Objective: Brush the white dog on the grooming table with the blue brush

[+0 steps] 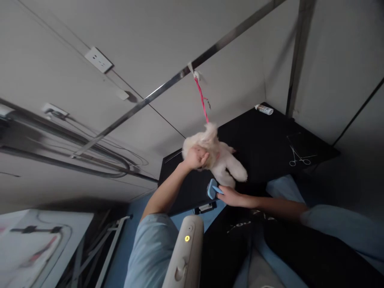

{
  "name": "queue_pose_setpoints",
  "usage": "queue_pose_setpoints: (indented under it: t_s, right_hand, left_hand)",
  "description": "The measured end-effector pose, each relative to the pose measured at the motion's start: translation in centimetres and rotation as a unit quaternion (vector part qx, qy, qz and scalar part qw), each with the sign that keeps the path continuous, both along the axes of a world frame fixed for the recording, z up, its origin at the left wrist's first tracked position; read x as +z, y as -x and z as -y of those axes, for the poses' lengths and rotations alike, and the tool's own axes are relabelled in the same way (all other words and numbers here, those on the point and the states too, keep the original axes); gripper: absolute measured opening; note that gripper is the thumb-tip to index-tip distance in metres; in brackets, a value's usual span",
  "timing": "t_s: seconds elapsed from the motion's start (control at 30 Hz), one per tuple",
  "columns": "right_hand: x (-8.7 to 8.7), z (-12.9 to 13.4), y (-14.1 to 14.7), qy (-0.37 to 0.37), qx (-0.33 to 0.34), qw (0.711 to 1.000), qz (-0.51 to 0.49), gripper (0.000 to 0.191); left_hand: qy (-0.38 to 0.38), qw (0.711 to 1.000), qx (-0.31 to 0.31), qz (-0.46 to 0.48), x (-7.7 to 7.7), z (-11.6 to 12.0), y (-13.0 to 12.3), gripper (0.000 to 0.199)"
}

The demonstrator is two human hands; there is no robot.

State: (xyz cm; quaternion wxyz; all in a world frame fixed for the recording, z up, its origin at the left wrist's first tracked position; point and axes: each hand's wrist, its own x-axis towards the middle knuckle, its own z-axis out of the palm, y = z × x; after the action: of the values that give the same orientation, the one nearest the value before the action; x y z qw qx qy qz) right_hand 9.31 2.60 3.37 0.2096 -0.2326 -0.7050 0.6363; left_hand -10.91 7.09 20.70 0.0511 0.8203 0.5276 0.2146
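A small white fluffy dog (223,170) stands on the black table (261,140), held by a pink cord (201,98) that hangs from a metal bar. My left hand (196,157) is closed on the fur of its head, covering part of the face. In my right hand (230,196) is the handle of a blue slicker brush (212,189). The brush head is beside the dog's legs, near the table's front edge, apart from the fur, with its pins facing left.
Scissors (299,161) lie at the table's right side, and a white bottle (264,109) is at the far corner. The metal bar (162,89) crosses above. A pale device (187,252) with a yellow light is close below.
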Motion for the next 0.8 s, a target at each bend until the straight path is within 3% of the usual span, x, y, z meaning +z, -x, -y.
queue_pose_setpoints:
  t_s: [0.07, 0.17, 0.27, 0.37, 0.47, 0.63, 0.8]
  right_hand:
    - [-0.1, -0.4, -0.1, -0.005, -0.016, 0.999, -0.034, 0.014]
    - [0.5, -2.8, 0.2, 0.017, -0.118, 0.988, -0.103, 0.014]
    - [-0.1, -4.9, 0.0, 0.118, -0.207, 0.963, -0.129, 0.024]
    - [-1.0, -6.4, -0.1, 0.305, -0.271, 0.898, -0.165, 0.034]
    - [-0.1, -8.4, 0.7, 0.446, -0.258, 0.829, -0.217, 0.029]
    - [2.2, -11.5, 2.8, 0.459, -0.260, 0.812, -0.251, 0.027]
    - [1.9, -11.5, 3.6, 0.420, -0.263, 0.831, -0.252, 0.030]
  left_hand:
    - [-0.014, 0.998, -0.034, -0.053, 0.0, -1.6, 0.1, 0.056]
    - [-0.008, 0.992, -0.068, -0.106, -0.5, -4.1, -0.5, 0.045]
    - [0.018, 0.982, -0.102, -0.156, -1.4, -5.7, -1.8, 0.038]
    - [0.048, 0.980, -0.122, -0.150, -2.5, -6.3, -3.4, 0.035]
    - [0.085, 0.984, -0.129, -0.087, -3.3, -6.2, -5.3, 0.033]
    - [0.160, 0.984, -0.061, 0.041, -3.0, -6.4, -7.7, 0.033]
    - [0.243, 0.953, 0.027, 0.182, -2.1, -6.8, -8.8, 0.032]
